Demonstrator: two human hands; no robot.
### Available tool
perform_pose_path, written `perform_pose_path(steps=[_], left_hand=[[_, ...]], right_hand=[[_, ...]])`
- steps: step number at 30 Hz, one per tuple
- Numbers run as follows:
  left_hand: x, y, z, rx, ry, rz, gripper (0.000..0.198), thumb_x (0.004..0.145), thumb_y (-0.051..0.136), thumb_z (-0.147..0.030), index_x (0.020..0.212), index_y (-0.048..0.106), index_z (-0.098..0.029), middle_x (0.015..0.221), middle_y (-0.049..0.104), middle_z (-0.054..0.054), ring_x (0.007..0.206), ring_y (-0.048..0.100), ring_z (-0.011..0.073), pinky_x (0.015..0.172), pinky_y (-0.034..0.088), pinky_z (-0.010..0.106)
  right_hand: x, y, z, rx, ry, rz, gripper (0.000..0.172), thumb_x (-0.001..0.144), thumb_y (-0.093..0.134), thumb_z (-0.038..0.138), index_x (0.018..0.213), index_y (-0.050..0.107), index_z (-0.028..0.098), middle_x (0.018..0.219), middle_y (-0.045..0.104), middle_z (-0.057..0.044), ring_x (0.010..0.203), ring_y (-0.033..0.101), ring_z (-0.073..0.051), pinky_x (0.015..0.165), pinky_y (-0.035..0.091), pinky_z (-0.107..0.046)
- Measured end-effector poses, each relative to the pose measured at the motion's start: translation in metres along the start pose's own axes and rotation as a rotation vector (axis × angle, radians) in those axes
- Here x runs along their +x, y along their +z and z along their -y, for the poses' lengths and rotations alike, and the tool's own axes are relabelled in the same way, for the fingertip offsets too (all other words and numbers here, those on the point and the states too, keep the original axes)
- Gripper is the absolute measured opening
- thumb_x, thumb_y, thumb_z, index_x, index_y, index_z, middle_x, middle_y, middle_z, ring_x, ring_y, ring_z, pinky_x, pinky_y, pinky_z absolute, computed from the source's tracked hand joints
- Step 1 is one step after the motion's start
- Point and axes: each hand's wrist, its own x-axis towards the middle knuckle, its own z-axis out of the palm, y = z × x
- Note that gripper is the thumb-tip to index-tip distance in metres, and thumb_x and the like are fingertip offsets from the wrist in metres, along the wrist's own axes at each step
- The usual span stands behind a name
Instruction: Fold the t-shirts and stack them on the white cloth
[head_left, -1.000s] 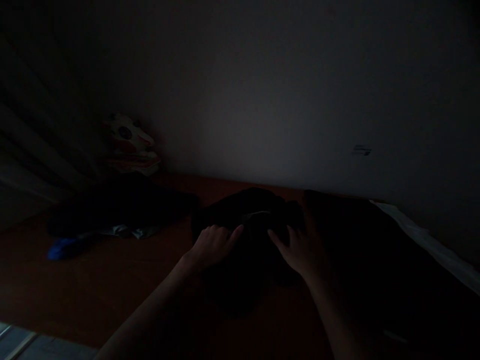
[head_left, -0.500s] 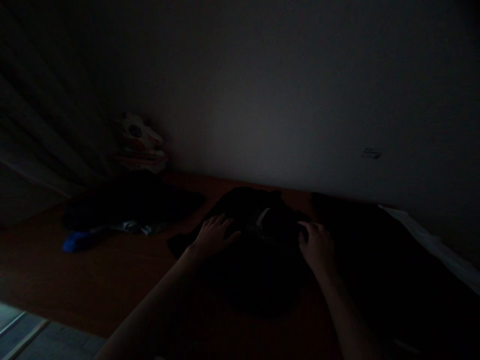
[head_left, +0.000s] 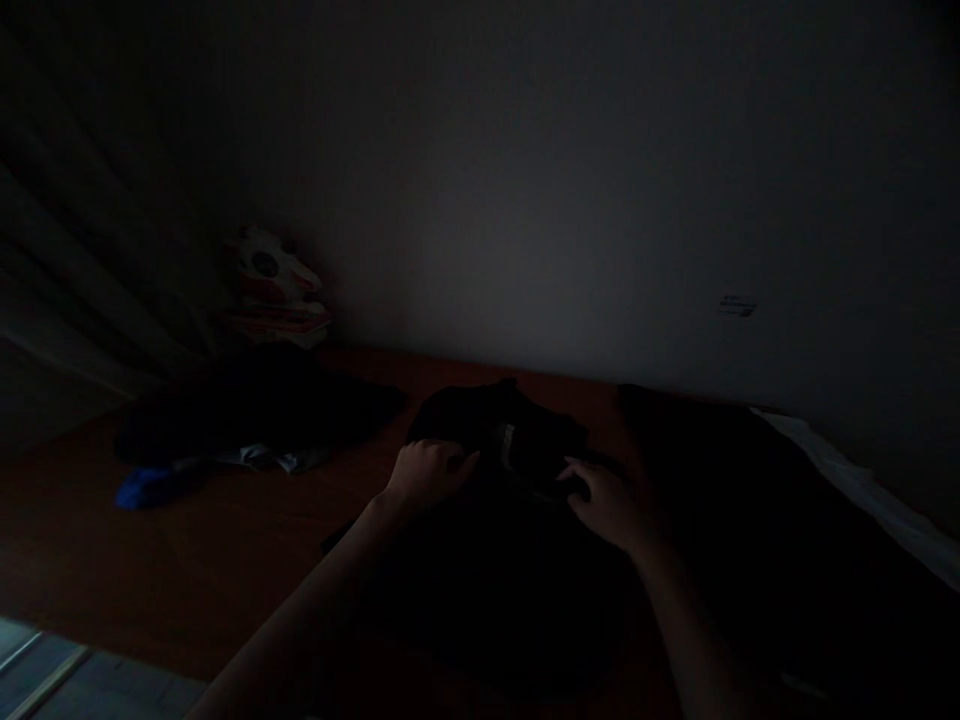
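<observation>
A black garment [head_left: 495,580], with a pale strip [head_left: 508,445] near its upper middle, lies rumpled on the reddish-brown surface [head_left: 187,560]. On its left side my left hand [head_left: 429,470] is closed, fingers curled into the cloth. My right hand [head_left: 604,500] pinches the cloth to the right of the pale strip, thumb and fingers drawn together. The room is very dark, so the garment's folds and exact kind are hard to make out.
To the left lies a dark cloth heap [head_left: 255,400] with a blue piece [head_left: 142,487] at its edge. Behind it, a cow-like figure [head_left: 270,265] sits on a small stack. Another dark cloth [head_left: 750,520] spreads on the right, below the wall [head_left: 525,200].
My fingers have closed on the garment. My right hand has moved left. The garment has shifted toward me and its upper part has changed shape.
</observation>
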Motion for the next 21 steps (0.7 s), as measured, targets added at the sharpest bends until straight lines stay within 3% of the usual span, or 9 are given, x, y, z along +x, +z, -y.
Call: perform_pose_path(steps=[2, 5, 7, 10, 12, 15, 18, 21], left_hand=[[0.000, 0.004, 0.006, -0.011, 0.070, -0.094, 0.035, 0.092, 0.059, -0.054, 0.104, 0.075, -0.025, 0.114, 0.074, 0.010, 0.109, 0.067, 0.0293, 0.093, 0.052, 0.040], [0.000, 0.013, 0.014, 0.019, 0.081, -0.065, 0.057, 0.085, 0.067, -0.059, 0.129, 0.066, -0.023, 0.142, 0.062, 0.013, 0.128, 0.056, 0.0371, 0.106, 0.046, 0.053], [0.001, 0.017, 0.019, 0.028, 0.060, -0.003, 0.058, 0.087, 0.063, -0.060, 0.130, 0.066, -0.021, 0.141, 0.063, 0.014, 0.126, 0.057, 0.0379, 0.106, 0.045, 0.055], [0.004, 0.018, 0.024, 0.024, 0.050, 0.014, 0.036, 0.093, 0.058, -0.047, 0.114, 0.074, -0.021, 0.126, 0.071, 0.012, 0.114, 0.064, 0.0326, 0.101, 0.050, 0.048], [0.006, 0.017, 0.027, 0.020, 0.036, 0.014, 0.027, 0.095, 0.054, -0.037, 0.102, 0.076, -0.022, 0.114, 0.075, 0.010, 0.106, 0.067, 0.0296, 0.093, 0.052, 0.042], [0.009, 0.013, 0.030, -0.073, -0.045, -0.016, 0.026, 0.095, 0.053, -0.035, 0.096, 0.076, -0.022, 0.104, 0.077, 0.008, 0.097, 0.070, 0.0271, 0.082, 0.053, 0.036], [0.015, 0.010, 0.039, -0.432, -0.226, -0.172, 0.031, 0.092, 0.056, -0.045, 0.092, 0.075, -0.020, 0.086, 0.075, 0.005, 0.079, 0.069, 0.0217, 0.070, 0.051, 0.030], [0.023, 0.004, 0.060, -1.003, -0.426, -0.521, 0.038, 0.082, 0.067, -0.055, 0.086, 0.072, -0.017, 0.071, 0.068, 0.001, 0.068, 0.065, 0.0181, 0.060, 0.050, 0.025]], right_hand=[[-0.001, -0.006, -0.006, -0.080, 0.020, -0.045, 0.021, 0.077, 0.056, 0.014, 0.088, 0.070, 0.025, 0.110, 0.074, -0.007, 0.107, 0.069, -0.026, 0.099, 0.048, -0.039], [-0.003, -0.005, -0.009, -0.182, 0.061, -0.179, 0.016, 0.081, 0.057, 0.019, 0.092, 0.068, 0.021, 0.104, 0.072, -0.010, 0.101, 0.067, -0.028, 0.095, 0.048, -0.042], [-0.003, 0.000, -0.008, -0.196, 0.054, -0.289, 0.022, 0.083, 0.058, 0.023, 0.103, 0.068, 0.018, 0.111, 0.070, -0.013, 0.107, 0.065, -0.031, 0.096, 0.047, -0.045], [-0.003, 0.007, -0.006, -0.161, -0.003, -0.375, 0.032, 0.089, 0.060, 0.038, 0.114, 0.067, 0.018, 0.117, 0.067, -0.015, 0.113, 0.062, -0.032, 0.098, 0.046, -0.046], [-0.003, 0.010, -0.006, -0.153, -0.032, -0.333, 0.039, 0.087, 0.065, 0.048, 0.115, 0.069, 0.021, 0.117, 0.067, -0.013, 0.112, 0.061, -0.032, 0.098, 0.046, -0.047], [-0.003, 0.013, -0.008, -0.135, -0.048, -0.226, 0.026, 0.088, 0.066, 0.046, 0.102, 0.074, 0.025, 0.110, 0.068, -0.010, 0.107, 0.063, -0.030, 0.097, 0.046, -0.045], [0.001, 0.014, -0.014, -0.010, 0.002, -0.257, 0.028, 0.093, 0.056, 0.047, 0.089, 0.073, 0.024, 0.100, 0.070, -0.009, 0.098, 0.065, -0.027, 0.094, 0.048, -0.042], [0.008, 0.014, -0.028, 0.201, 0.189, -0.467, 0.047, 0.090, 0.049, 0.063, 0.093, 0.069, 0.021, 0.094, 0.072, -0.011, 0.091, 0.066, -0.028, 0.088, 0.050, -0.042]])
